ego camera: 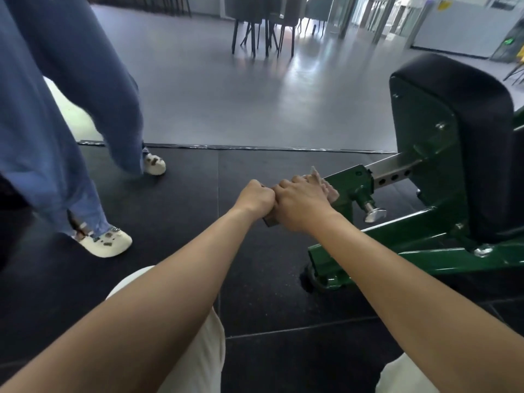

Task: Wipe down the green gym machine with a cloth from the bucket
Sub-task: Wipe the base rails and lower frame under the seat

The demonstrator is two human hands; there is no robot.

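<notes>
The green gym machine [397,239] stands at the right, with a black pad [467,114] on a green back plate and a silver adjustment bar [394,171]. My right hand [300,202] lies over a pale cloth [326,185] and presses it on the end of the machine's green arm. My left hand [255,199] is curled into a fist right beside it, gripping the end of that arm, which shows as a dark block under both hands. The bucket is not in view.
Another person in wide blue trousers and white clogs [105,245] walks on the black rubber mat [170,211] at the left. A silver pull pin [374,212] sticks out of the frame. Dark chairs [263,29] stand far back on the grey floor.
</notes>
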